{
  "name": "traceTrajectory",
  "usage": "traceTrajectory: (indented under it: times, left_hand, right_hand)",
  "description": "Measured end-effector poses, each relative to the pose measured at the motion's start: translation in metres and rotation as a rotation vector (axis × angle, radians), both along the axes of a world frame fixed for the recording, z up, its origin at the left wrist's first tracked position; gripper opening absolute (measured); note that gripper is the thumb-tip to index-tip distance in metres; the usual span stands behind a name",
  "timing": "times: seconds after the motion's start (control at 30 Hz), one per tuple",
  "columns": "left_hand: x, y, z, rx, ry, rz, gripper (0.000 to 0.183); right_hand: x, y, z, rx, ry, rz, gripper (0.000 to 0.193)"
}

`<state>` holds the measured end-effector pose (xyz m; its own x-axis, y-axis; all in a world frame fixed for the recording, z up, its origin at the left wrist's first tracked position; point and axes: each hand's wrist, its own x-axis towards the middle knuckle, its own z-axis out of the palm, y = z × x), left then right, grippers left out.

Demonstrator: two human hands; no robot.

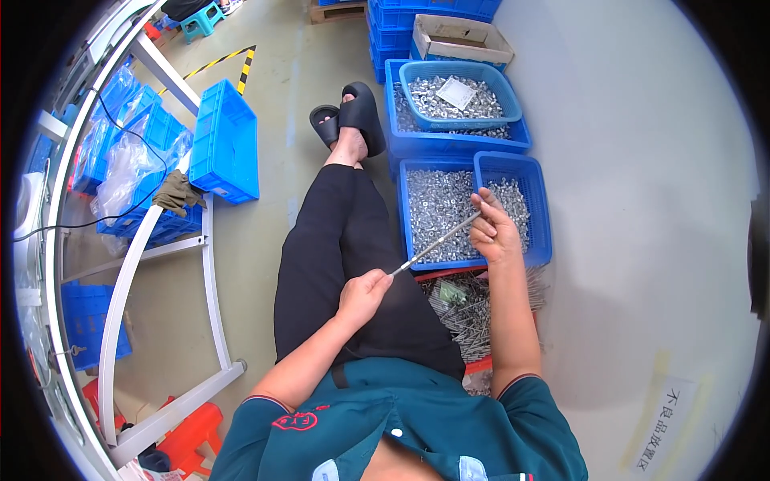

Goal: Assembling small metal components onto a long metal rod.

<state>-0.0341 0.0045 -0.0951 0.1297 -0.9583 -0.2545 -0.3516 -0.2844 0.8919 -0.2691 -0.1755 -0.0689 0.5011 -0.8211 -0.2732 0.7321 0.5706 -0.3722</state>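
A thin metal rod (437, 243) slants over my lap, rising from lower left to upper right. My left hand (363, 300) is closed round its lower end, where a brighter, thicker section shows just beyond the fingers. At the other end, my right hand (496, 231) pinches the tip between thumb and fingers. Beneath the right hand is a blue crate (403, 210) full of small shiny metal fittings (437, 196). A smaller blue basket (536, 172) with similar fittings sits at its right side. Many thin metal rods (469, 325) lie in a red container below my right forearm.
Farther off, a light blue basket (405, 80) of metal parts rests in another blue crate (513, 143). A cardboard box (461, 36) and stacked blue crates (389, 40) stand behind. At left are a white table frame (132, 280) and a tilted blue bin (228, 144). A wall borders the right.
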Motion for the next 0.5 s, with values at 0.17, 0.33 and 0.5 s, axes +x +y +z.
traceTrajectory:
  times: [0.17,0.33,0.5]
  left_hand:
    - [-0.003,-0.002,0.005,-0.055,-0.044,0.007,0.024]
    - [0.000,-0.006,-0.001,-0.042,0.112,0.076,0.026]
    - [0.000,-0.005,-0.003,-0.015,0.195,0.057,0.026]
  right_hand:
    - [0.016,0.011,0.014,-0.110,0.378,0.100,0.037]
    - [0.040,0.046,0.020,-0.107,0.495,0.289,0.040]
    - [0.008,0.034,-0.023,0.147,0.303,0.076,0.038]
